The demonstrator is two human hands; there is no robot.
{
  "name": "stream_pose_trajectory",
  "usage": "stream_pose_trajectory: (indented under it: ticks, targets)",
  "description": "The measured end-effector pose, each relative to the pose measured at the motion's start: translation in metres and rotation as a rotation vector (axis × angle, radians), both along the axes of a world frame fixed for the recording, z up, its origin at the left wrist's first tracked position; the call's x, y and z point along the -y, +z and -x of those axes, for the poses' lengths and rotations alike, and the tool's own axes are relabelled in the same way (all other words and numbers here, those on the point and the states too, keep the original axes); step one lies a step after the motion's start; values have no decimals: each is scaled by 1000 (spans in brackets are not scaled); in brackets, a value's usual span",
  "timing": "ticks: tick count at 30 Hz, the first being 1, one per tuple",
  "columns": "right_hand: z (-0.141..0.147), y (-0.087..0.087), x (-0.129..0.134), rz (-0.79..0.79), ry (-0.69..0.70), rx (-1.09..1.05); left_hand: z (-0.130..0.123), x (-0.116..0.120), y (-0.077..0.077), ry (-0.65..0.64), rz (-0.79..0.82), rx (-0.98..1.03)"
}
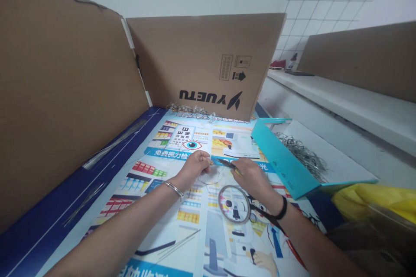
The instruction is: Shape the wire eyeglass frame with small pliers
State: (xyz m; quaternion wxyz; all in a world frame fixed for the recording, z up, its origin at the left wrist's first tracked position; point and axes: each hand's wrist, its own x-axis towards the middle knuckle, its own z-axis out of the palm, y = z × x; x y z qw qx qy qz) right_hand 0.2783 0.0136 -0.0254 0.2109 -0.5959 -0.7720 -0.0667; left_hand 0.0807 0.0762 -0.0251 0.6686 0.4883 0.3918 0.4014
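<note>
My left hand (199,165), with a silver bangle at the wrist, is closed in a pinch over the printed sheet (191,199); what it pinches is too small to name, though thin wire shows just below it. My right hand (248,175), a black band at its wrist, is wrapped round pliers (227,164) whose dark jaws point left at my left fingertips. Below the hands lies a round, clear-centred ring with a dark handle, like a magnifying glass (234,204). Several thin straight wires (179,244) rest on the sheet near the front.
Cardboard panels (201,52) stand at the back and left (65,86). A turquoise box (286,160) with many wire pieces (303,156) sits at the right, beside yellow cloth (377,199). More wire bits (191,109) lie along the back panel; strips (113,145) lie at left.
</note>
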Motion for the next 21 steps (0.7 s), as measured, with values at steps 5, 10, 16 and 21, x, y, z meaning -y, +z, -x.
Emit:
stream_pose_trajectory:
  ticks: [5,10,16,21]
  targets:
    - [-1,-1,1,-65,-29,-42,0,0,2,59,20,17]
    - [1,-3,2,-117,0,-50,0,-1,1,97,28,42]
    - [2,-4,2,-121,-9,-38,1,-2,-2,127,19,74]
    - [2,-5,2,-70,-11,-25,1,-3,-2,137,26,84]
